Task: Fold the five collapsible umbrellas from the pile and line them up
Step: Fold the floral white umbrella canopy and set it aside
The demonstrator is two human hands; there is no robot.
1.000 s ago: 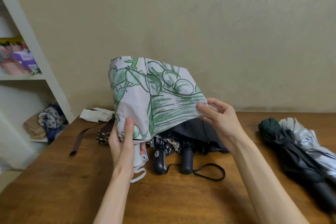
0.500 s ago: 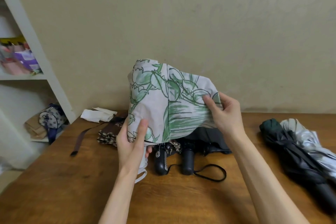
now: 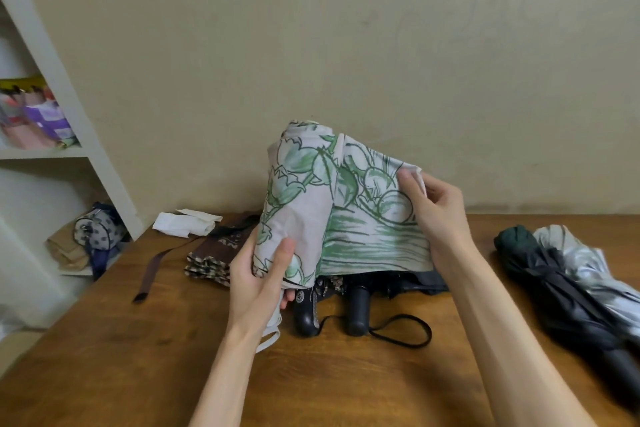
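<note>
Folding the floral umbrella (image 3: 311, 204) — left grip (image 3: 256, 277) clasps its lower end, right grip (image 3: 440, 215) pinches a loose flap. Right of the grips, two umbrellas (image 3: 554, 291) look rolled; two black-handled umbrellas (image 3: 358, 310) wait beneath.

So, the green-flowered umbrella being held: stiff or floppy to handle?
Probably floppy: the green-flowered umbrella hangs in loose cloth folds between the left hand and right hand. Likely light too, held up by a grip and a pinch.

Bare table (image 3: 138, 357) lies open beneath both wrists. The floral umbrella (image 3: 346, 218) fills the gap between left hand (image 3: 258, 282) and right hand (image 3: 438, 215). Just right of the left hand lie black handles (image 3: 358, 312) and a looped cord (image 3: 405, 334), and to its left a brown pouch (image 3: 216, 253). Right of the right hand lie folded umbrellas (image 3: 561, 288).
</note>
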